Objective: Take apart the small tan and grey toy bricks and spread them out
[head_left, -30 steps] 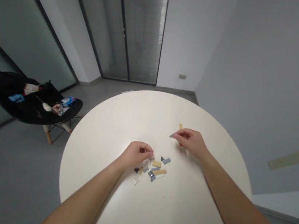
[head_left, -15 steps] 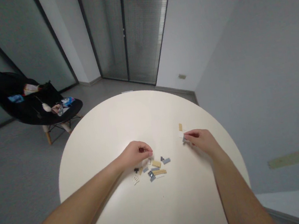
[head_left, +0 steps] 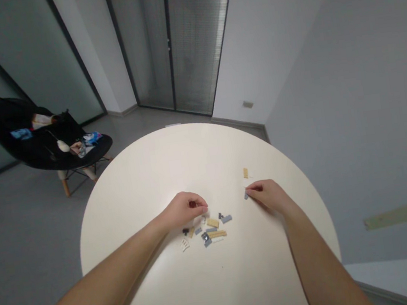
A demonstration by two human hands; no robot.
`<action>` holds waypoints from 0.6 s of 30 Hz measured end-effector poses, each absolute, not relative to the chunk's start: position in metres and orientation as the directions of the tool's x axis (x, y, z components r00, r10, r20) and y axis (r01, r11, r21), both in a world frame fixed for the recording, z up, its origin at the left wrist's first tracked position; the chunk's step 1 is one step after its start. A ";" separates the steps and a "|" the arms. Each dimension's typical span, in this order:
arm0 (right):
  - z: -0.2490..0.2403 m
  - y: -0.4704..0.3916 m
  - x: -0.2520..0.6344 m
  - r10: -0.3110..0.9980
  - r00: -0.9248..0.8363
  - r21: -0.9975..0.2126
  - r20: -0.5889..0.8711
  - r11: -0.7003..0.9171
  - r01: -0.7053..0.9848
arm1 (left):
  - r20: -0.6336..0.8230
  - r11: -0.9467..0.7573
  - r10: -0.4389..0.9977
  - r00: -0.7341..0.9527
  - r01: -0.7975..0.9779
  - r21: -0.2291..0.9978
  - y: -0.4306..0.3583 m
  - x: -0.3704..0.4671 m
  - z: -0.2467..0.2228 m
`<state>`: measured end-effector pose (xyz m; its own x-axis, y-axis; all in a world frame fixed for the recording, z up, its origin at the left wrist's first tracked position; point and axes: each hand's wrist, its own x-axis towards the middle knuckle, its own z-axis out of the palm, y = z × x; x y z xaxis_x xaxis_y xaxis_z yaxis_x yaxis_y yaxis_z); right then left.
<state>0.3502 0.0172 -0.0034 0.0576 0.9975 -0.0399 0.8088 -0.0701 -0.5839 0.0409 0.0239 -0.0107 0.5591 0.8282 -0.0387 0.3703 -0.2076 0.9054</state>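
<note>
My right hand (head_left: 269, 195) pinches a small grey building brick (head_left: 245, 196) at the right of the round table. Just beyond it lie a tan brick (head_left: 245, 172) and a white piece (head_left: 246, 182). My left hand (head_left: 189, 208) rests at the far edge of a loose pile, its fingers curled and the thumb against the fingertips. Whatever it holds, if anything, is hidden. The pile has a tan plate (head_left: 213, 223), a long tan brick (head_left: 217, 234), a grey brick (head_left: 227, 219), dark pieces (head_left: 186, 231) and a white ribbed piece (head_left: 184, 245).
The white round table (head_left: 161, 290) bears all the bricks. A black chair (head_left: 8, 125) with a bag and small packets on it stands beyond the table at the left. A wall (head_left: 375, 150) rises close on the right.
My right hand has shifted slightly left with the grey brick, which now shows at a different angle below the fingertips. The left hand and the pile look unmoved.
</note>
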 end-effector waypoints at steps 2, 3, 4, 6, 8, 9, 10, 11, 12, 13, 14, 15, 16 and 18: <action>-0.006 0.019 0.350 0.998 0.053 -0.580 -0.023 -0.057 0.813 | -0.041 -0.208 0.826 0.561 0.372 0.904 0.024 0.041 -0.010; -0.008 0.019 0.351 0.999 0.052 -0.578 -0.017 -0.052 0.814 | -0.041 -0.209 0.826 0.562 0.372 0.904 0.024 0.041 -0.010; -0.008 0.019 0.351 0.999 0.052 -0.576 -0.015 -0.051 0.816 | -0.040 -0.209 0.826 0.562 0.371 0.905 0.024 0.041 -0.010; -0.009 0.020 0.350 0.999 0.051 -0.573 -0.018 -0.052 0.818 | -0.037 -0.211 0.825 0.565 0.368 0.906 0.024 0.040 -0.010; -0.009 0.020 0.350 0.998 0.054 -0.571 -0.016 -0.054 0.819 | -0.034 -0.215 0.824 0.566 0.367 0.905 0.024 0.040 -0.010; -0.009 0.020 0.350 0.998 0.057 -0.569 -0.015 -0.055 0.821 | -0.033 -0.217 0.823 0.567 0.368 0.904 0.024 0.040 -0.011; -0.008 0.020 0.350 0.998 0.058 -0.566 -0.015 -0.056 0.822 | -0.034 -0.219 0.822 0.568 0.370 0.903 0.024 0.040 -0.011; -0.008 0.020 0.350 0.998 0.057 -0.564 -0.015 -0.056 0.824 | -0.034 -0.219 0.823 0.567 0.372 0.902 0.024 0.040 -0.011; -0.008 0.020 0.350 0.998 0.054 -0.559 -0.016 -0.054 0.828 | -0.035 -0.219 0.823 0.568 0.373 0.902 0.024 0.040 -0.012; -0.008 0.021 0.351 0.999 0.049 -0.550 -0.019 -0.051 0.834 | -0.035 -0.219 0.822 0.568 0.372 0.902 0.024 0.040 -0.012; -0.008 0.021 0.351 0.999 0.044 -0.538 -0.021 -0.048 0.842 | -0.033 -0.220 0.822 0.568 0.371 0.902 0.024 0.040 -0.013; -0.008 0.021 0.351 0.999 0.039 -0.525 -0.024 -0.046 0.850 | -0.032 -0.220 0.822 0.569 0.369 0.903 0.024 0.040 -0.013; -0.009 0.021 0.351 0.999 0.036 -0.513 -0.025 -0.044 0.857 | -0.030 -0.221 0.821 0.570 0.366 0.904 0.024 0.040 -0.014; -0.009 0.021 0.351 0.999 0.040 -0.501 -0.024 -0.046 0.864 | -0.029 -0.221 0.818 0.574 0.362 0.905 0.024 0.040 -0.014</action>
<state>0.3506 0.0214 -0.0086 0.0397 0.9989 -0.0235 0.8643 -0.0461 -0.5009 0.0395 0.0238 -0.0139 0.5740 0.8183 -0.0295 0.3621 -0.2214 0.9055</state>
